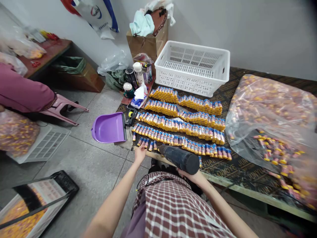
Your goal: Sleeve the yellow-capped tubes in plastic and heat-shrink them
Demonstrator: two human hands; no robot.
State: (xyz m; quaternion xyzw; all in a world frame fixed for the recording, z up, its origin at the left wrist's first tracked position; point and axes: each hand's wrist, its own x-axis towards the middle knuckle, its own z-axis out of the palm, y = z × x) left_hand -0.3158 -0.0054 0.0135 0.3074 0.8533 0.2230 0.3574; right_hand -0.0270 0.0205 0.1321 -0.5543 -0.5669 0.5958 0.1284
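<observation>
My right hand is wrapped round a black heat gun, whose narrow nozzle points left over the table's front edge. Most of that grip is hidden beneath the gun's body. At the front edge, my left hand has its fingers together on a small tube with a blue-and-pink label and a yellow end. A few similar tubes lie beside it. Behind them stretch several long rows of packed tubes, their yellow ends towards me.
A white plastic crate stands behind the rows. To the right lies a large clear bag of tubes, spilling some. A purple dustpan projects at the left edge, near cups and tissues. Another person's sleeve shows far left.
</observation>
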